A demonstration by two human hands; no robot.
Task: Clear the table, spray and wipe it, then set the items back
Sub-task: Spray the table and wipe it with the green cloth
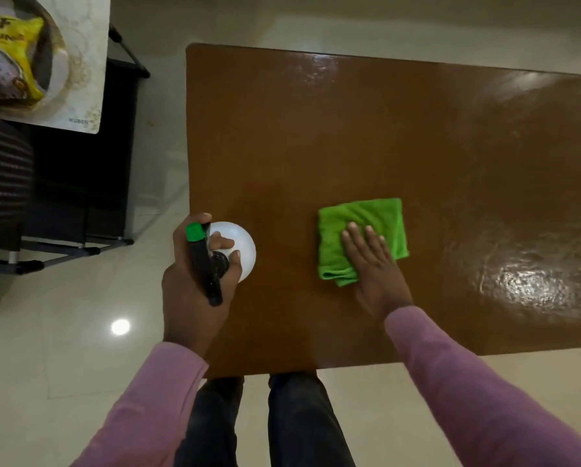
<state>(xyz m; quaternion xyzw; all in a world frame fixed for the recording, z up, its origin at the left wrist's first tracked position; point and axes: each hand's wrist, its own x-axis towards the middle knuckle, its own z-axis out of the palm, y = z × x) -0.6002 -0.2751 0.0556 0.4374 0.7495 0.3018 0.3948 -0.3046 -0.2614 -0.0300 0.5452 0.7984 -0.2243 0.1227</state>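
left grip [195, 281]: closed around one white spray bottle [240, 251], black trigger head with green nozzle on top, at the counter's [349, 136] near-left edge | one green cloth [361, 237]: folded, on the counter right of the bottle | right grip [371, 264]: fingers flat and spread, pressing the cloth's near part | wet sheen right of it

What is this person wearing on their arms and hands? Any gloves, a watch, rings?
Both arms are covered by long pink-mauve sleeves, the left sleeve and the right sleeve, plain with no visible pattern or markings, reaching to the wrists. The left hand and right hand are bare: no gloves, and no watch or ring that I can make out. Dark trousers show below.
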